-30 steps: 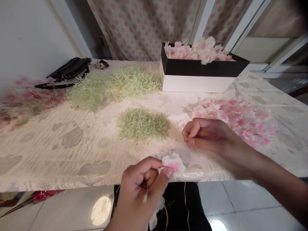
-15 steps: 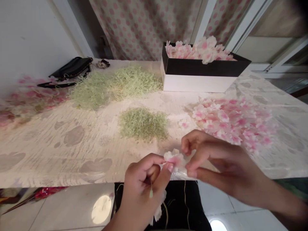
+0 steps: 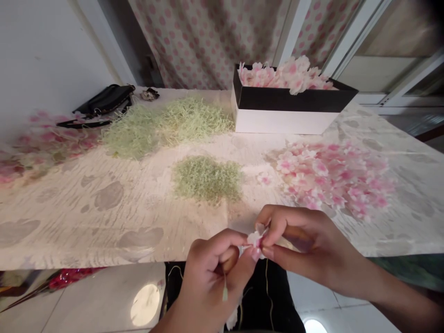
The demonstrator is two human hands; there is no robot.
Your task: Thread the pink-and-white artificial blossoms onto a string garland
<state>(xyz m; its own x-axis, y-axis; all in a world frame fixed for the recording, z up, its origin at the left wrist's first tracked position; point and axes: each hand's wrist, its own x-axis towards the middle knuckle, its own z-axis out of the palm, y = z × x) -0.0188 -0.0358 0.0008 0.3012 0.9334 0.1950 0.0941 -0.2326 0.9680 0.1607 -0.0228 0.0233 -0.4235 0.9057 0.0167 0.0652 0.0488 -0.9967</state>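
Just over the front edge of the table, my left hand [image 3: 218, 268] pinches a pink-and-white artificial flower [image 3: 255, 238] between thumb and forefinger. My right hand [image 3: 305, 245] meets it from the other side, its thumb and fingertips closed on the petals. A thin pale green stem with a small tip [image 3: 225, 292] hangs out of my left palm. Below that hand more white petals [image 3: 232, 319] show in part, over my dark lap. The centre of the flower is mostly hidden by my fingers.
A heap of loose pink blossoms [image 3: 340, 178] lies to the right. Small green pieces [image 3: 208, 178] are piled mid-table, with stringy green stems [image 3: 187, 118] behind. A black-and-white box [image 3: 287, 121] holds blossoms at the back. More flowers [image 3: 48, 143] and a black bag [image 3: 104, 99] lie left.
My right hand has moved left and slightly down, and its fingers have closed on the flower's petals. The petals now look gathered together. My left hand has shifted slightly right and down.
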